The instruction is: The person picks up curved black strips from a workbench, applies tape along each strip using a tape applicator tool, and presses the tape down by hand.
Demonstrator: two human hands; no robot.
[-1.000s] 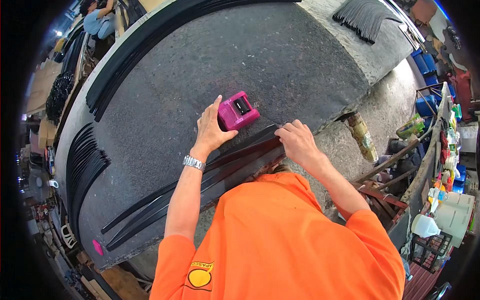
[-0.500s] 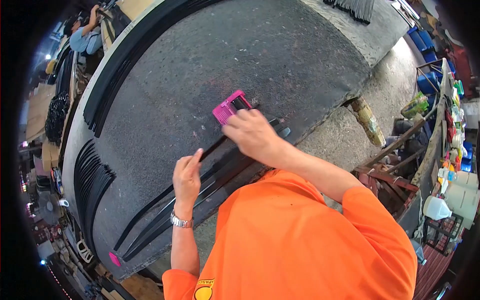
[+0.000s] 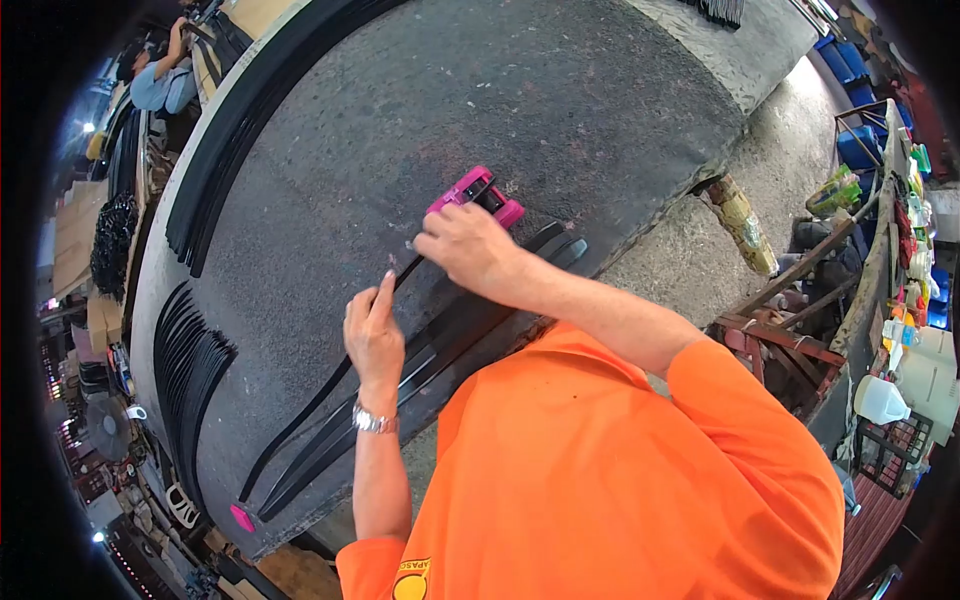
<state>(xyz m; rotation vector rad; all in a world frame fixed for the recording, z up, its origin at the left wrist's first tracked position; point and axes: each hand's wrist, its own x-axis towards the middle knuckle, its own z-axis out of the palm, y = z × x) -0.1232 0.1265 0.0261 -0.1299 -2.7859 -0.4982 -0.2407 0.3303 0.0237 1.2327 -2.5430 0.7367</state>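
Observation:
A long black strip (image 3: 299, 421) runs across the dark table (image 3: 560, 120) toward a pink device (image 3: 505, 212) with a dark middle. My left hand (image 3: 375, 335), with a metal watch at the wrist, pinches this strip. My right hand (image 3: 470, 245) is closed beside the near side of the pink device, at the strip's upper stretch; its fingertips are partly hidden. More black strips (image 3: 440, 345) lie along the table's near edge, under my right forearm. A small pink piece (image 3: 242, 518) rests at the lower left corner.
Bundles of black strips lie at the left (image 3: 188, 375) and along the far left edge (image 3: 225, 150). Another bundle (image 3: 722, 10) is at the top right. A person (image 3: 165, 80) is at the upper left. Right of the table stand a wrapped post (image 3: 740, 225) and a rusty frame (image 3: 785, 340).
My right hand has moved left from the strips' end to the pink device. My left hand has let go of the device, dropped lower and taken hold of a strip.

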